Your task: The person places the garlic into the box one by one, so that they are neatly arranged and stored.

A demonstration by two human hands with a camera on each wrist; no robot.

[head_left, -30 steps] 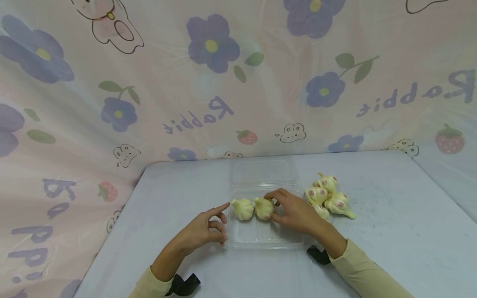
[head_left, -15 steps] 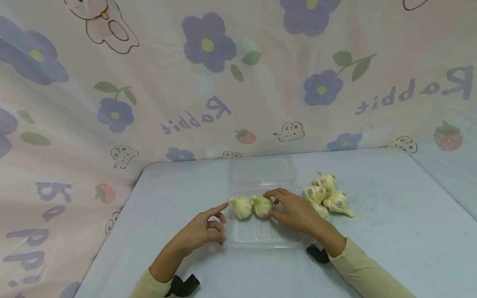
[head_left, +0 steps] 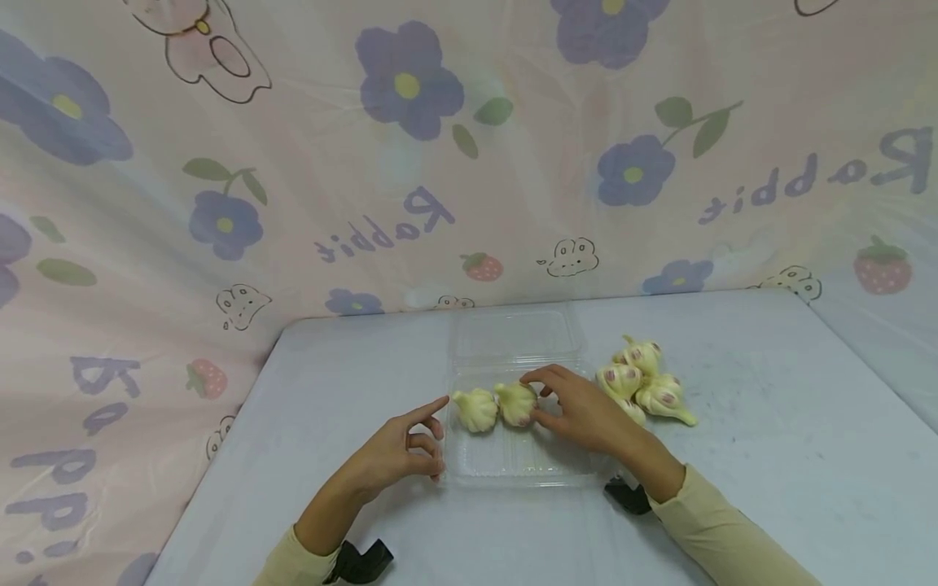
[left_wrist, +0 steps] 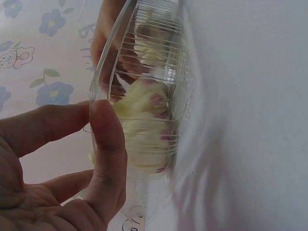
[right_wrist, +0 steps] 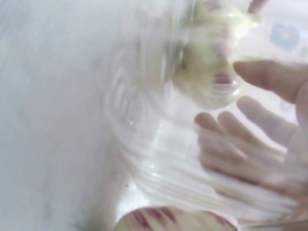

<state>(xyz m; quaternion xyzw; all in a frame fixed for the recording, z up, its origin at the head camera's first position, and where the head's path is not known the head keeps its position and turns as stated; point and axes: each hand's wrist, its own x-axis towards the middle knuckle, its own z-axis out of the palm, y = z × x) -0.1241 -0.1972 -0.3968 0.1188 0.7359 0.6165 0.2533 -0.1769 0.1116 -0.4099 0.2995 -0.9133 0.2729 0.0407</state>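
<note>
A clear plastic container [head_left: 520, 465] lies open on the table in the head view, its lid [head_left: 516, 334] folded back. Two pale garlic bulbs sit side by side inside: a left bulb [head_left: 476, 410] and a right bulb [head_left: 516, 404]. My right hand [head_left: 582, 413] reaches in from the right and holds the right bulb between thumb and forefinger. In the right wrist view its other fingers [right_wrist: 226, 139] stay off the bulb. At the container's left side, my left hand [head_left: 399, 452] pinches the rim, with a finger [left_wrist: 109, 139] against the clear wall in the left wrist view.
Several more garlic bulbs [head_left: 641, 381] with purplish patches lie in a pile right of the container, partly behind the right hand. A white cloth covers the table [head_left: 352, 366]. A flower-printed curtain [head_left: 469, 179] hangs behind it. Black straps [head_left: 362, 561] sit under the wrists.
The head view shifts slightly. Both hands stay almost in place, and the right bulb remains in the right hand's hold beside the left bulb.
</note>
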